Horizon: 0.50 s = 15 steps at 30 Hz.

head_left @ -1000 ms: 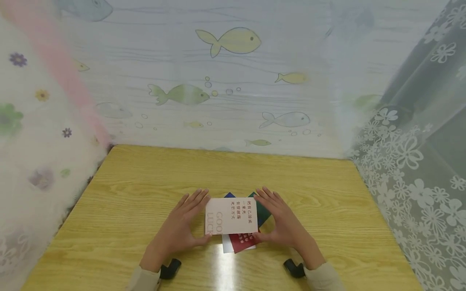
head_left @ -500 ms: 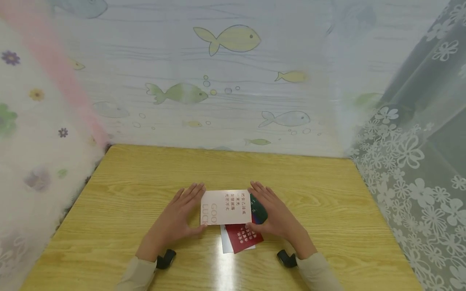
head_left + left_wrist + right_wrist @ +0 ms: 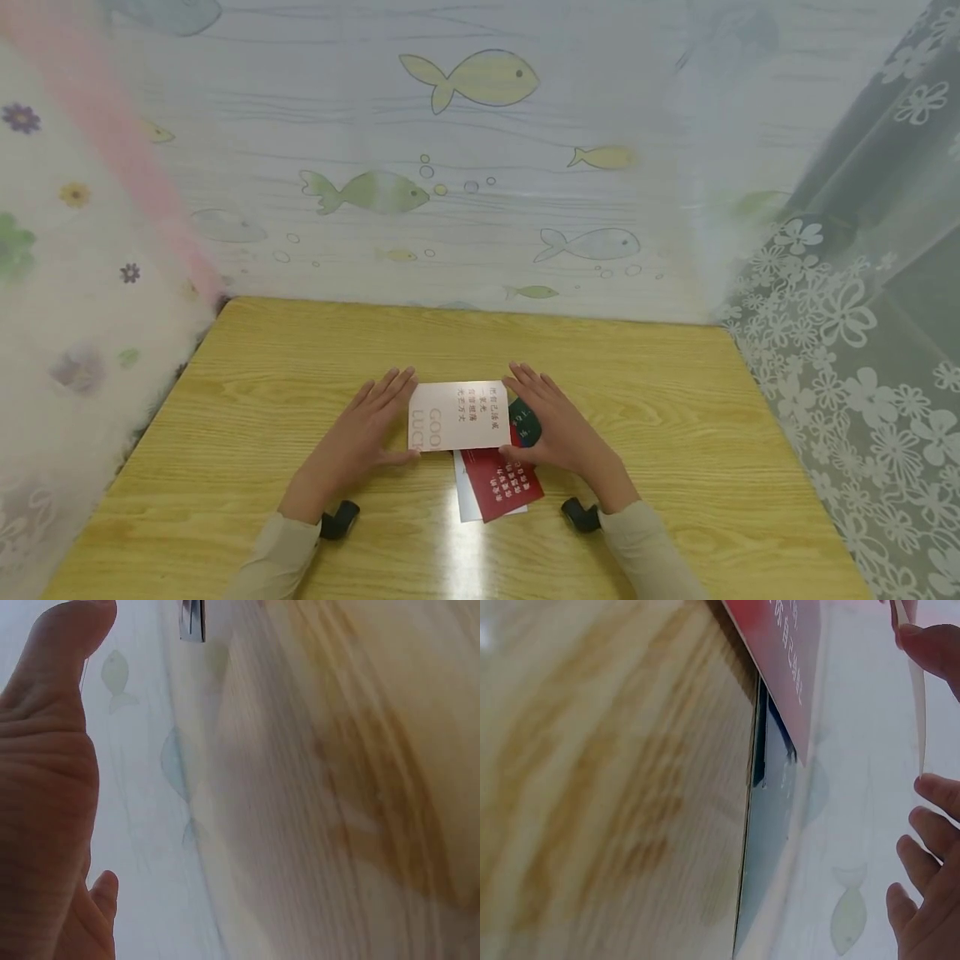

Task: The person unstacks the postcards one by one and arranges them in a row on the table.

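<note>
A pale pink card (image 3: 442,421) with Chinese characters and "GOOD LUCK" lettering is held above other cards. My left hand (image 3: 352,437) holds its left side, thumb at the near corner and fingertips at the far one. At the opposite side my right hand (image 3: 562,429) holds it the same way; the right wrist view shows the card edge-on (image 3: 919,712) between thumb and fingertip. Beneath lie a red card (image 3: 504,487) with white characters, a dark green card (image 3: 528,423) and a whitish card (image 3: 468,496), partly overlapping. The left wrist view shows the left palm and thumb (image 3: 45,772).
The cards are on a yellow wood-grain table (image 3: 300,350). A fish-print curtain (image 3: 480,208) hangs along the back edge, with flowered cloth (image 3: 82,367) at left and lace fabric (image 3: 847,367) at right. Black camera mounts (image 3: 341,521) sit at both wrists.
Both hands have carried the pale pink card slightly left and away from the person. More of the red card shows now, and the blue corner behind the pink card is no longer visible.
</note>
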Motion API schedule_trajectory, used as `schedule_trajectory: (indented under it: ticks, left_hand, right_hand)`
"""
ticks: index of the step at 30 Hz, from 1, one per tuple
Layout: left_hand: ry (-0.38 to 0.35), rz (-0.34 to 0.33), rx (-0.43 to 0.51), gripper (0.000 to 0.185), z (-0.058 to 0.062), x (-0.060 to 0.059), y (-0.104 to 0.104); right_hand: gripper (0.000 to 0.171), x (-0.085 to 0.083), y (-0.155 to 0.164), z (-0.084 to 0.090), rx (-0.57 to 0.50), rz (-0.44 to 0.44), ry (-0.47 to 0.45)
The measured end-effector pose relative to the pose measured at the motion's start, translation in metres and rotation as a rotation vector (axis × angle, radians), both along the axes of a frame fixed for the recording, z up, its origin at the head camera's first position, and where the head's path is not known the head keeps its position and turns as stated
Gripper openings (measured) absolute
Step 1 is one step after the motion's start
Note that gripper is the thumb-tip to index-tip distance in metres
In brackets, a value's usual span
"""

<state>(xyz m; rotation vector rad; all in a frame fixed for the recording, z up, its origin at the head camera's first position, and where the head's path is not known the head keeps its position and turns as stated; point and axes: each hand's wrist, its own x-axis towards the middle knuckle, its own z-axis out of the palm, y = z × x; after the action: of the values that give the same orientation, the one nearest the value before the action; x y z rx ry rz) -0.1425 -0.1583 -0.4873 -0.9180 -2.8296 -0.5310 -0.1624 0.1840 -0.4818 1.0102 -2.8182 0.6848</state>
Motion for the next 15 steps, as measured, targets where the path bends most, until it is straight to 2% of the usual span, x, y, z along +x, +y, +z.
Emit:
schedule_trajectory:
  ticks: [7, 15]
  left_hand:
    - [0.001, -0.002, -0.005, 0.110, -0.002, -0.009, -0.006]
    - [-0.098, 0.005, 0.053, 0.111, -0.004, -0.023, -0.014]
  right_hand:
    - [0.102, -0.008, -0.004, -0.001, 0.006, -0.001, -0.017]
    - [0.102, -0.019, -0.012, -0.004, 0.016, -0.008, -0.035]
